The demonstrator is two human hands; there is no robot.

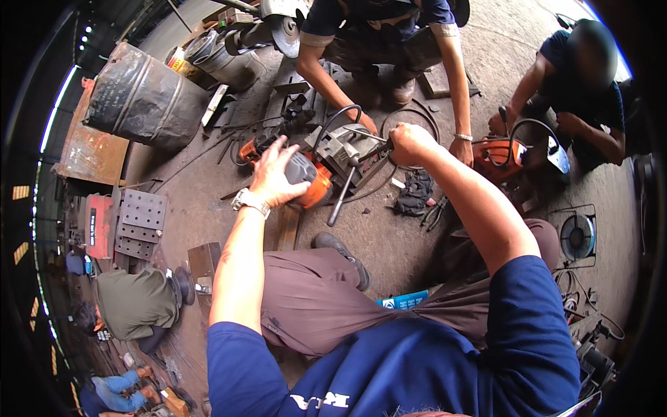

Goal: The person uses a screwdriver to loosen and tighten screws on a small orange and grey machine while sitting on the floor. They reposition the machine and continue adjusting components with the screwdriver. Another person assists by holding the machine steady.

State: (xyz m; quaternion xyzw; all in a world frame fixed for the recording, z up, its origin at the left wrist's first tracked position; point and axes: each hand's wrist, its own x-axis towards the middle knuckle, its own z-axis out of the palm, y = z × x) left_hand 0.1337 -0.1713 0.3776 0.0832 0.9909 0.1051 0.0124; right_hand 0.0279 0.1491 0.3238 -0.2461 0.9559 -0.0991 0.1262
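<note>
An orange, black and grey power machine (320, 182) lies on the floor before me, a thin metal lever (340, 198) sticking out from it. My left hand (274, 174) is over its black housing with the fingers spread, holding nothing; whether the palm touches it I cannot tell. My right hand (411, 144) is closed in a fist on the end of a dark bar (375, 154) that reaches to the machine's metal body. A co-worker's hand (364, 123) reaches behind the machine's grey part, partly hidden.
The co-worker crouches opposite; a second person sits at right by another orange machine (497, 154). Dark gloves (415, 191) and pliers (435, 213) lie near my right knee. Cables curl over the floor. A metal drum (149, 97) and perforated plates (140, 219) stand left.
</note>
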